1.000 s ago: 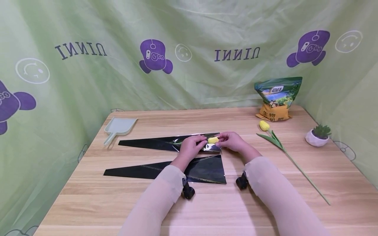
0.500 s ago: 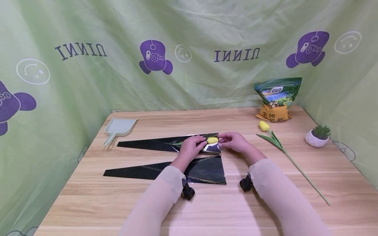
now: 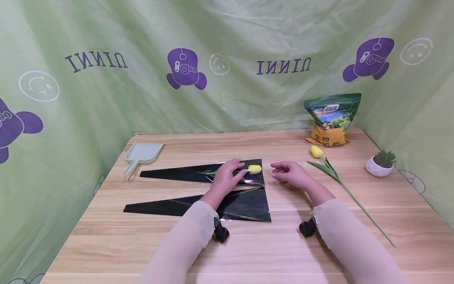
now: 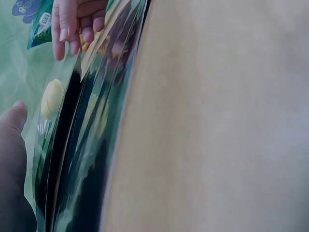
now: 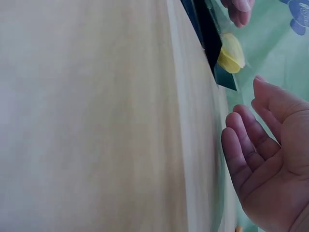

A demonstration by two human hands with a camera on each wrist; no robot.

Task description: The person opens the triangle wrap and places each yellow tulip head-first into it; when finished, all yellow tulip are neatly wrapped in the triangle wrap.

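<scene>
A yellow tulip lies in the far black flower sleeve, its bloom near the wide right end. My left hand rests on this sleeve just left of the bloom, and the stem is partly hidden beneath it. Apart from the sleeve's right end, my right hand hovers with loosely bent fingers and nothing in it. The right wrist view shows its bare palm facing the bloom. Nearer to me lies a second black sleeve, flat on the table.
Another yellow tulip with a long stem lies at the right. Behind it stands a green and orange bag. A small potted succulent is near the right edge, and a pale dustpan is at the back left.
My right hand has let go at the sleeve's opening and drawn away to the right. The left hand has stayed on the sleeve, shifting very slightly left.
</scene>
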